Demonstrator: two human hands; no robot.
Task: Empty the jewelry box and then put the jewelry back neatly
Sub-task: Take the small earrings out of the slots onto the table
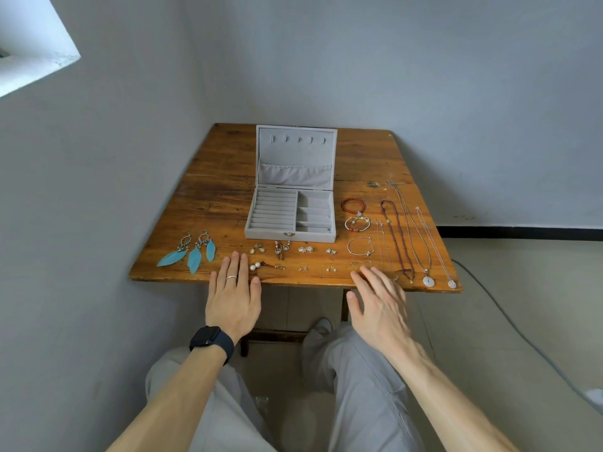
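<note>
Both the left hand (233, 296) and right hand (378, 300) lie flat and released at the table (212, 203) edge, lower centre, below the empty jewelry box (290, 220) at frame centre.

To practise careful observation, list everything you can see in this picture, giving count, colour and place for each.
table: one, brown wood, in the room's corner
jewelry box: one, grey, lid open, table centre
feather earrings: two, turquoise, left of the box
small earrings: several pairs, silver and gold, two rows before the box
pearl studs: two, white, left end of the near row
bracelets: three, red, white-and-red, silver, right of the box
necklaces: several, dark red beads and thin chains, table's right edge
cable: one, grey, floor at right
watch: one, black, left wrist
ring: one, silver, left hand
left hand: open, flat on the near table edge
right hand: open, blurred, at the near edge
</note>
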